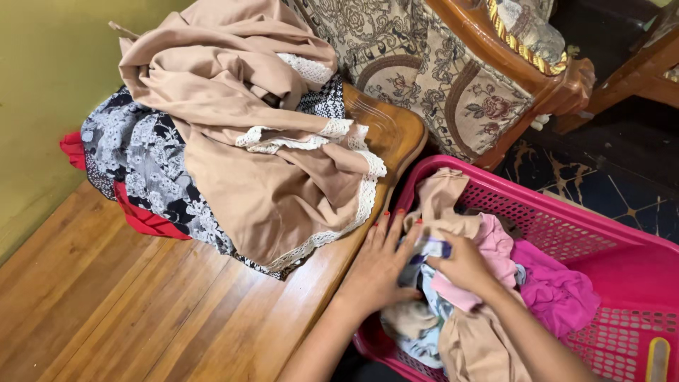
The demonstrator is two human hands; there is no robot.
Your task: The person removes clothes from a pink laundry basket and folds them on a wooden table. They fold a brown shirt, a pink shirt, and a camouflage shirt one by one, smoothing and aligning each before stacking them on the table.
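Note:
A pink plastic laundry basket (622, 265) sits at the lower right, holding beige, pink, magenta and pale patterned clothes. My left hand (382, 263) lies flat with fingers spread on the clothes at the basket's near rim. My right hand (463, 265) is closed around a pale pink garment (495, 249) in the middle of the basket. A magenta garment (559, 293) lies just right of it.
A wooden table (120, 297) carries a heap of clothes: a beige lace-trimmed garment (262, 141) over a black-and-white floral one (152, 170) and a red one (145, 219). A patterned upholstered wooden chair (453, 78) stands behind. A yellow-green wall (35, 92) is at left.

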